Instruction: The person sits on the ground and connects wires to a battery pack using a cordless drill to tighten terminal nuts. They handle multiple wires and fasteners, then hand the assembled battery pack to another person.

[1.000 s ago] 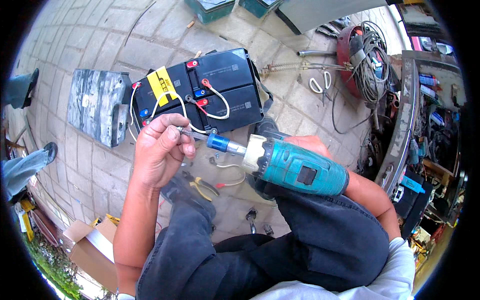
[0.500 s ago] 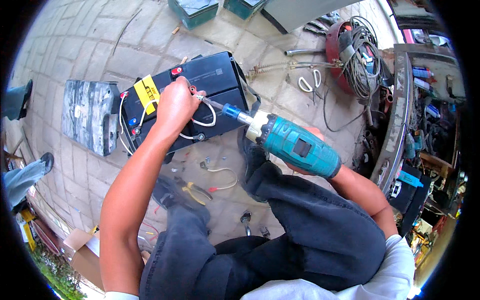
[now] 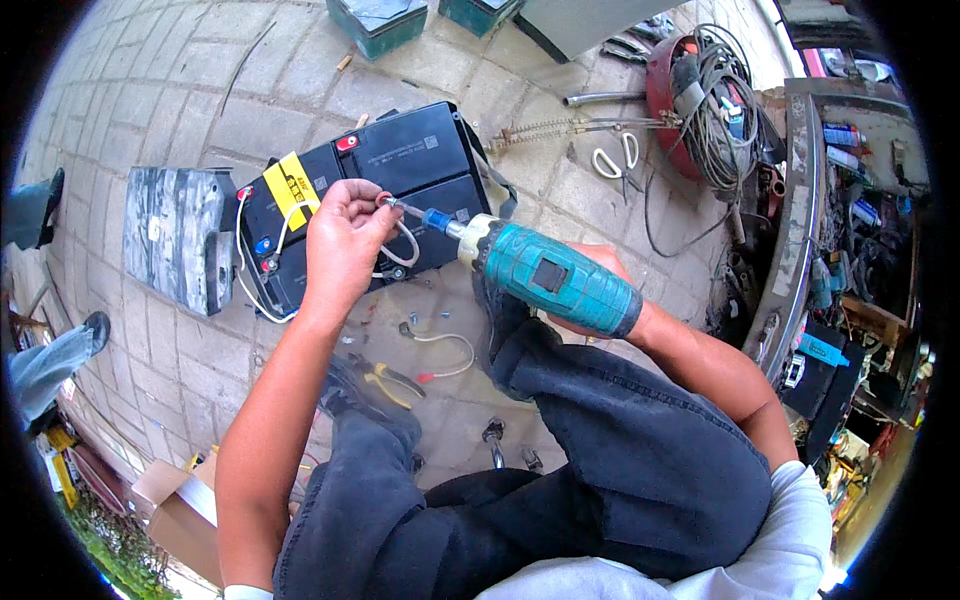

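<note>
Paved floor [image 3: 200, 350]: 1 pliers [image 3: 392, 388], 1 scissors [image 3: 627, 178]. Left hand [image 3: 345, 235] pinched on 1 red cable lug [image 3: 384, 198] over black battery pack [image 3: 430, 150]; right hand [image 3: 600, 260], part hidden, wrapped round 1 teal drill [image 3: 575, 282].

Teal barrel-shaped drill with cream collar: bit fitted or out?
Fitted: slim silver bit with blue sleeve projects from the teal drill, tip near the left hand.

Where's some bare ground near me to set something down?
Bare paving shows between the black batteries and the scissors, and between the streaked grey case and the dark shoes at left. It's crowded by your legs, around the pliers and loose white cable, and around the red basin and coiled cable.
</note>
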`<state>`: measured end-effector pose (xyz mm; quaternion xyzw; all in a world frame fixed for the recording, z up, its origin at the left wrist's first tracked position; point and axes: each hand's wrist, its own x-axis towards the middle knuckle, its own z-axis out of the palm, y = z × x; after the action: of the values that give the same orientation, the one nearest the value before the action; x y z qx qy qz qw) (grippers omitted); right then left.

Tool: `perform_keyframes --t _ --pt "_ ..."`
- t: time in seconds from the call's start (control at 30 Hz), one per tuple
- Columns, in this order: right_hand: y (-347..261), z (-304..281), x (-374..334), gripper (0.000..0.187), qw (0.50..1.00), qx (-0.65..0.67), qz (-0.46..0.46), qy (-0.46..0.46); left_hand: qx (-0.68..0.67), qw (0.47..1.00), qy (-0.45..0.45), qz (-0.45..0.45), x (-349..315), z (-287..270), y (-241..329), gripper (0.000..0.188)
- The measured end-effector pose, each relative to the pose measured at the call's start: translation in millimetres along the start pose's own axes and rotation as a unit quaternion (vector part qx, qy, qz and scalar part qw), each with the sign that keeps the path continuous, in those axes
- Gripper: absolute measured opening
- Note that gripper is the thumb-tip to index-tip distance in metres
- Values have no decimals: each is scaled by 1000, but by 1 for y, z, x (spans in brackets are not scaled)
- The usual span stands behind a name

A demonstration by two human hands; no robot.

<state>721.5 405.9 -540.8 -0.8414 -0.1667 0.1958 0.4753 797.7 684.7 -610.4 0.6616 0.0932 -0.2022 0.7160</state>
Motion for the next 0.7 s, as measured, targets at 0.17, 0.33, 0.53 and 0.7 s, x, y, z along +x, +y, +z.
perform_keyframes --t 0.17,0.33,0.53,0.7 --pt "-5 1 4 35 1000 4 9 -15 123 991 3 57 -8 -2 3 20" --pt "-6 2 7 39 999 -21 25 -27 150 986 3 70 -12 -6 10 23" --pt "-26 7 27 48 998 -58 10 6 176 982 -9 69 -11 -21 19 29" --pt "-49 10 71 44 998 -49 31 17 178 983 -51 19 22 -49 27 44"
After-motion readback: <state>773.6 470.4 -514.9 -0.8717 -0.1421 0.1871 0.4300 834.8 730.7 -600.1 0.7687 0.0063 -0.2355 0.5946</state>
